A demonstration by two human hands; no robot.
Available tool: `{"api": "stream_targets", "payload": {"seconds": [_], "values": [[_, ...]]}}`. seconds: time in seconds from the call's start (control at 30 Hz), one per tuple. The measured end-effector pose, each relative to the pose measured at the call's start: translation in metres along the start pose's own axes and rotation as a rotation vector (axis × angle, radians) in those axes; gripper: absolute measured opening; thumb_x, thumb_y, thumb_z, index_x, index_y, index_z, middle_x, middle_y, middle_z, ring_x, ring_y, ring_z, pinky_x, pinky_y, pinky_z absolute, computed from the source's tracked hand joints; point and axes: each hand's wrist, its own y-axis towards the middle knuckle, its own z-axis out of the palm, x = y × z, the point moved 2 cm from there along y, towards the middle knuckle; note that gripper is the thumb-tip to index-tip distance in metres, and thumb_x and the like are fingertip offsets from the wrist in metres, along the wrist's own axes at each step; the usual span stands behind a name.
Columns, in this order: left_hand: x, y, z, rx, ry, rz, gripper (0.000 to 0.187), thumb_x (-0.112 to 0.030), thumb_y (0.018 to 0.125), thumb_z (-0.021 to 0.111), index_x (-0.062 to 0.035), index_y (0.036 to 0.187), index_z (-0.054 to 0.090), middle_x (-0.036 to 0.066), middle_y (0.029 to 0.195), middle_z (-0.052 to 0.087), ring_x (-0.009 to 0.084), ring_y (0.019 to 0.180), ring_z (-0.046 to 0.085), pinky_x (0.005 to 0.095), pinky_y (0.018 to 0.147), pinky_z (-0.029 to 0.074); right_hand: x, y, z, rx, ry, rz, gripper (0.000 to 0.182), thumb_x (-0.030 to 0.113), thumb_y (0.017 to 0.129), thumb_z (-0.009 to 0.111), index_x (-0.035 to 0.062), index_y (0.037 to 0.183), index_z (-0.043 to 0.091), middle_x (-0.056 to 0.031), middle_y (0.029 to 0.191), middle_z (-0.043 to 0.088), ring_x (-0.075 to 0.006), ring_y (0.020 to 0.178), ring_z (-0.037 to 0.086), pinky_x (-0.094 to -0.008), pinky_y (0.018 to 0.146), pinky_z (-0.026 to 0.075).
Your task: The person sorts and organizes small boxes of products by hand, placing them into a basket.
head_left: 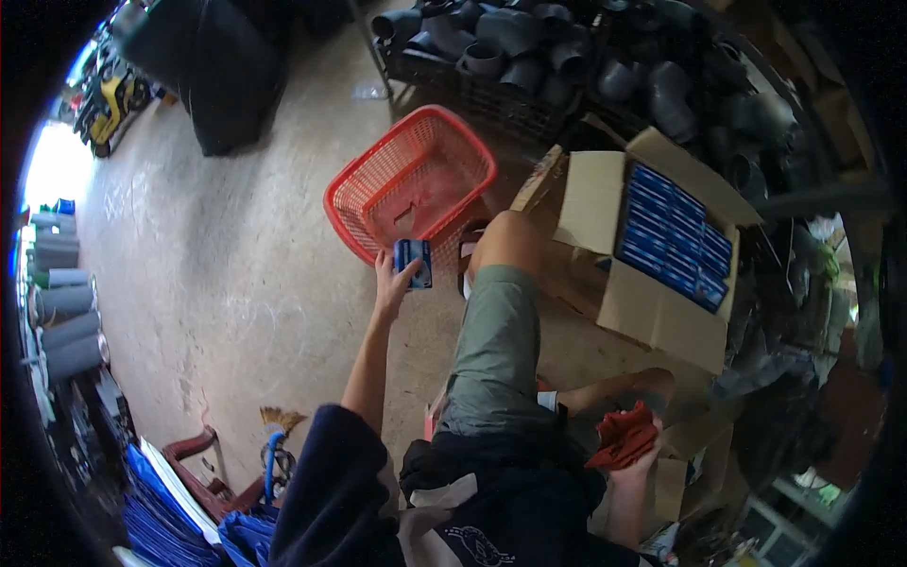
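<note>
Between the fingers and thumb of my left hand point(389, 281) is a small blue box point(416, 263), held just in front of the near rim of a red plastic basket point(340, 203). A small dark scrap lies on the basket's floor. My right hand point(639, 467), low on the right beside my leg, is closed round a crumpled red cloth point(625, 437). To the right of my knee stands an open cardboard box point(652, 307), its flaps folded out, packed with rows of similar blue boxes point(675, 236).
Dark crates of grey pipe fittings point(515, 42) line the back. A black covered object point(203, 76) stands at the upper left. Grey rolls point(68, 331) stack along the left edge. A broom point(281, 420) and blue sheeting point(165, 515) lie at the lower left.
</note>
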Motion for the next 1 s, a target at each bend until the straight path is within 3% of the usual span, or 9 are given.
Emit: {"api": "stream_targets", "payload": {"seconds": [0.07,0.2,0.33,0.47,0.57,0.67,0.8,0.9,1.0], "values": [[0.048,0.026,-0.006,0.111,0.437,0.139,0.056,-0.034,0.075,0.078,-0.0024,0.118,0.063,0.019,0.129,0.049,0.0290,0.117,0.056,0.0411,0.094,0.051,-0.003,0.005,-0.007,-0.172,-0.016,0.027,0.045,0.050,0.094,0.053,0.0137,0.118,0.063,-0.0085,0.100,0.070,-0.0322,0.092,0.069,-0.0518,0.084,0.057],[0.080,0.031,0.001,0.390,0.742,0.036,0.057,-0.034,0.064,0.080,-0.0022,0.110,0.069,0.027,0.138,0.038,0.0459,0.121,0.053,0.0484,0.099,0.049,-0.014,0.017,-0.014,-0.388,-0.200,0.054,0.049,0.051,0.097,0.046,0.0089,0.119,0.060,-0.0120,0.102,0.065,-0.0303,0.093,0.066,-0.0471,0.083,0.057],[0.055,-0.001,0.004,0.316,0.661,-0.042,0.051,-0.032,0.065,0.078,-0.0035,0.106,0.069,0.029,0.120,0.049,0.0443,0.091,0.065,0.0496,0.084,0.055,-0.022,0.029,-0.031,-0.420,-0.279,0.112,0.054,0.054,0.095,0.047,0.0082,0.121,0.058,-0.0124,0.106,0.065,-0.0297,0.097,0.064,-0.0467,0.083,0.054],[0.032,-0.075,0.012,0.415,0.693,-0.030,0.052,-0.033,0.072,0.076,-0.0034,0.113,0.065,0.026,0.106,0.058,0.0421,0.092,0.065,0.0499,0.082,0.054,-0.031,0.041,-0.035,-0.434,-0.439,0.192,0.059,0.056,0.095,0.046,0.0071,0.126,0.057,-0.0128,0.113,0.063,-0.0309,0.102,0.062,-0.0463,0.088,0.051],[0.043,-0.104,0.011,0.458,0.389,-0.205,0.055,-0.030,0.072,0.079,-0.0005,0.115,0.064,0.026,0.112,0.063,0.0366,0.096,0.066,0.0429,0.088,0.052,-0.036,0.046,-0.045,-0.464,-0.516,0.226,0.058,0.054,0.095,0.048,0.0066,0.128,0.055,-0.0147,0.116,0.062,-0.0332,0.107,0.059,-0.0463,0.094,0.049],[0.074,-0.114,0.011,0.328,0.114,-0.224,0.053,-0.032,0.072,0.078,0.0010,0.111,0.063,0.019,0.099,0.065,0.0332,0.089,0.067,0.0429,0.082,0.054,-0.035,0.056,-0.062,-0.460,-0.533,0.257,0.058,0.053,0.095,0.049,0.0065,0.129,0.054,-0.0163,0.117,0.061,-0.0340,0.109,0.058,-0.0460,0.096,0.048],[0.084,-0.076,0.002,0.000,-0.454,-0.546,0.046,-0.023,0.078,0.075,0.0033,0.112,0.058,0.015,0.097,0.067,0.0262,0.084,0.067,0.0389,0.079,0.054,-0.022,0.061,-0.105,-0.488,-0.538,0.214,0.057,0.053,0.096,0.048,0.0069,0.129,0.055,-0.0150,0.117,0.061,-0.0317,0.106,0.059,-0.0447,0.094,0.049],[0.114,-0.039,-0.005,-0.056,0.124,-0.309,0.040,-0.013,0.077,0.071,-0.0014,0.112,0.057,0.015,0.098,0.064,0.0317,0.090,0.065,0.0438,0.081,0.052,-0.021,0.061,-0.100,-0.514,-0.498,0.203,0.055,0.052,0.098,0.046,0.0071,0.128,0.056,-0.0134,0.114,0.062,-0.0299,0.101,0.060,-0.0437,0.090,0.050],[0.157,-0.033,0.007,0.088,0.616,-0.046,0.041,-0.007,0.074,0.067,-0.0060,0.114,0.056,0.014,0.107,0.060,0.0356,0.102,0.059,0.0514,0.082,0.049,-0.022,0.061,-0.091,-0.464,-0.426,0.269,0.052,0.042,0.103,0.037,0.0028,0.135,0.050,-0.0155,0.129,0.056,-0.0325,0.117,0.055,-0.0478,0.101,0.043]]}}
